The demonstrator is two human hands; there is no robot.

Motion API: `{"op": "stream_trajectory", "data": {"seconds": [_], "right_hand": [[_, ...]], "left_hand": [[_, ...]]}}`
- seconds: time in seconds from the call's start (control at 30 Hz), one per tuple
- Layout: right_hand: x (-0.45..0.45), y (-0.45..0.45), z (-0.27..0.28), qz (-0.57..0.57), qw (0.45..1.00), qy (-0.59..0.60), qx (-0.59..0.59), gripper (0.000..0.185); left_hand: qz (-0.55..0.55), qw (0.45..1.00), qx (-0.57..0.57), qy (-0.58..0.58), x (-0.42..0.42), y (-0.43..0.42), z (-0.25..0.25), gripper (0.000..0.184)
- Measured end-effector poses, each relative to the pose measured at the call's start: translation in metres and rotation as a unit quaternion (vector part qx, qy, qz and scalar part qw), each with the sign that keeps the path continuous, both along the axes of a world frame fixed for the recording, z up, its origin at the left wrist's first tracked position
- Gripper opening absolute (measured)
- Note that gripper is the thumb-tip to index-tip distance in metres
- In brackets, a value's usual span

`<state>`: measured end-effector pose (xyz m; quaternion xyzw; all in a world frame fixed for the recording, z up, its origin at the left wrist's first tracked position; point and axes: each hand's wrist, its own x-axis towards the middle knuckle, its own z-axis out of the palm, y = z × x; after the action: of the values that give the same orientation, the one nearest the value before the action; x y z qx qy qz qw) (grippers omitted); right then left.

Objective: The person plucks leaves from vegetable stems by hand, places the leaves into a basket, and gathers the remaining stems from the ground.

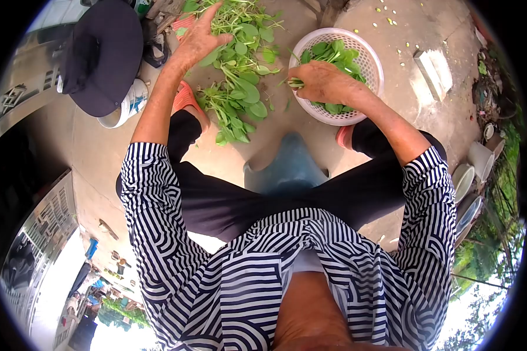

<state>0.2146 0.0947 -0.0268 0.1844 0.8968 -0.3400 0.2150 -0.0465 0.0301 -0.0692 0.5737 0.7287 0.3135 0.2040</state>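
Observation:
A pile of leafy greens [240,88] lies on the concrete ground in front of me. At the pile's left edge is my left hand [199,42], open, its thumb and fingers apart and nothing visible in it. My right hand [319,82] is closed around a bunch of greens [334,54], the cut stems poking out to the left of the fist and the leaves spreading to the upper right. This bunch is over a white perforated plastic basket [376,73], where more leaves show below the hand.
A blue-grey plastic stool [290,161] is between my legs. To the left, a dark wide-brimmed hat [108,55] rests over a white bucket [120,120]. A pale block [433,75] lies to the right of the basket. Several pots [480,159] line the right edge.

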Motion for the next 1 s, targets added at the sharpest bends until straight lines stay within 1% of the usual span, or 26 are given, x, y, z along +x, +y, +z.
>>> {"op": "stream_trajectory", "data": {"seconds": [0.03,0.07,0.13,0.17,0.2,0.23,0.27,0.3,0.33,0.37,0.43,0.47,0.53,0.57,0.6,0.63,0.67,0.7,0.77,0.8,0.87,0.9,0.93,0.97,1.0], "right_hand": [[-0.001,0.000,0.000,0.001,1.000,-0.001,-0.003,0.034],[-0.002,-0.001,0.002,-0.018,1.000,-0.002,0.000,0.033],[-0.005,-0.002,0.007,-0.038,0.999,-0.007,0.005,0.032],[-0.006,-0.003,0.012,-0.052,0.998,-0.013,0.012,0.030],[-0.006,-0.003,0.014,-0.065,0.997,-0.021,0.021,0.028],[-0.006,-0.004,0.012,-0.065,0.997,-0.026,0.021,0.028],[-0.005,-0.005,0.009,-0.081,0.997,0.003,0.016,0.026],[-0.005,-0.005,0.007,-0.098,0.995,0.031,0.011,0.023],[-0.005,-0.005,0.007,-0.100,0.995,0.026,0.013,0.023],[-0.005,-0.006,0.008,-0.110,0.993,0.033,0.008,0.022],[-0.003,-0.007,0.008,-0.124,0.992,0.037,0.006,0.020],[-0.002,-0.007,0.008,-0.129,0.991,0.042,0.004,0.019],[-0.004,-0.006,0.008,-0.136,0.990,0.047,0.003,0.018],[-0.005,-0.004,0.010,-0.134,0.991,0.032,-0.002,0.018],[-0.005,-0.003,0.012,-0.131,0.991,0.018,-0.006,0.017],[-0.004,-0.004,0.013,-0.131,0.991,0.020,-0.007,0.017],[-0.003,-0.004,0.012,-0.133,0.990,0.049,-0.005,0.018],[-0.003,-0.002,0.012,-0.134,0.988,0.079,-0.002,0.018],[-0.003,0.001,0.008,-0.131,0.987,0.090,0.010,0.019],[-0.002,0.002,0.005,-0.129,0.987,0.092,0.021,0.020],[-0.001,0.003,-0.001,-0.140,0.983,0.121,0.017,0.021],[-0.001,0.005,-0.001,-0.150,0.978,0.142,0.011,0.022],[-0.002,0.007,0.000,-0.151,0.977,0.150,0.012,0.022],[-0.004,0.008,0.002,-0.169,0.976,0.135,-0.015,0.022],[-0.006,0.010,0.004,-0.186,0.974,0.120,-0.042,0.022]], "left_hand": [[-0.010,0.991,0.049,0.125,-0.013,0.004,-0.012,0.019],[-0.001,0.962,0.100,0.253,-0.026,0.008,-0.023,0.019],[0.032,0.956,0.018,0.292,-0.035,0.006,-0.041,0.018],[0.035,0.976,-0.112,0.182,-0.030,0.001,-0.058,0.017],[0.036,0.968,-0.239,0.066,-0.022,-0.006,-0.080,0.015],[-0.022,0.948,-0.296,0.116,-0.017,-0.018,-0.106,0.016],[-0.079,0.919,-0.349,0.165,-0.012,-0.029,-0.129,0.018],[-0.120,0.923,-0.306,0.198,-0.007,-0.045,-0.148,0.021],[-0.163,0.923,-0.262,0.230,0.000,-0.060,-0.160,0.024],[-0.165,0.924,-0.259,0.227,0.005,-0.066,-0.167,0.024],[-0.123,0.903,-0.230,0.341,0.014,-0.073,-0.179,0.026],[-0.114,0.910,-0.208,0.341,0.014,-0.074,-0.183,0.018],[-0.140,0.908,-0.201,0.342,0.007,-0.069,-0.190,0.017],[-0.162,0.904,-0.195,0.344,0.003,-0.067,-0.192,0.015],[-0.161,0.905,-0.194,0.343,-0.001,-0.062,-0.192,0.015],[-0.167,0.924,-0.216,0.269,-0.007,-0.057,-0.188,0.013],[-0.171,0.936,-0.236,0.194,-0.014,-0.054,-0.184,0.012],[-0.170,0.936,-0.236,0.200,-0.018,-0.048,-0.169,0.012],[-0.184,0.918,-0.345,0.066,-0.025,-0.034,-0.126,0.011],[-0.182,0.918,-0.344,0.073,-0.029,-0.034,-0.113,0.011],[-0.154,0.914,-0.367,-0.084,-0.035,-0.033,-0.085,0.014],[-0.154,0.915,-0.365,-0.077,-0.035,-0.032,-0.067,0.014],[-0.135,0.909,-0.372,-0.132,-0.035,-0.033,-0.049,0.015],[-0.115,0.900,-0.376,-0.187,-0.034,-0.035,-0.035,0.017],[-0.143,0.912,-0.346,-0.170,-0.033,-0.037,-0.024,0.018]]}}
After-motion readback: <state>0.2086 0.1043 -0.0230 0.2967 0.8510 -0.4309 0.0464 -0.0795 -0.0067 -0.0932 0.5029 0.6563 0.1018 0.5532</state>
